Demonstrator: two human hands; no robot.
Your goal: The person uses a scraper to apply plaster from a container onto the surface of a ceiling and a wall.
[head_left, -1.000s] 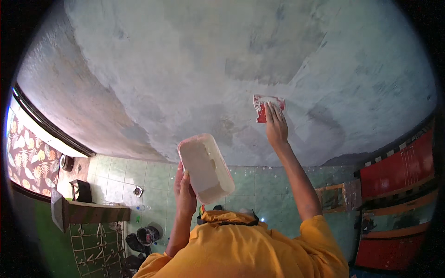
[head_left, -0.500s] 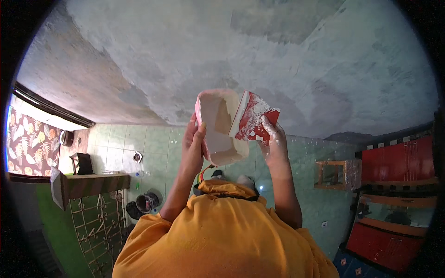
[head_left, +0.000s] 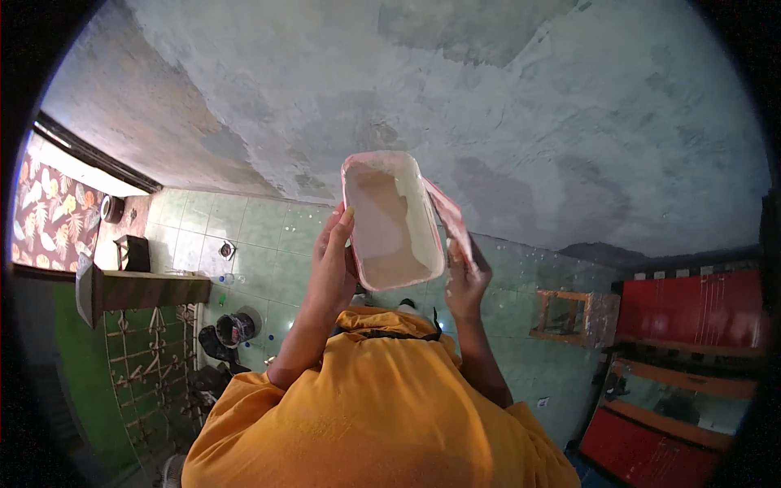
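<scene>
Two hands up at the tub, spill risk overhead

You hold a white rectangular plastic tub, pink-smeared at the rim and coated inside with pale paste, raised in front of the grey patchy plastered surface. Your left hand wraps its fingers round the tub's left wall, gripping it. Your right hand closes on a flat pink-and-white trowel blade that lies along the tub's right rim, touching it; how tight that grip is I cannot tell.

Risks, as a judgement: the tub's open side tilts toward you, so wet paste may slide out onto your yellow garment or your face. One hand carries the tub, so a slick wall could let it slip. Scraping the blade hard against the rim may jolt the tub loose or flick paste down toward the green tiles.
</scene>
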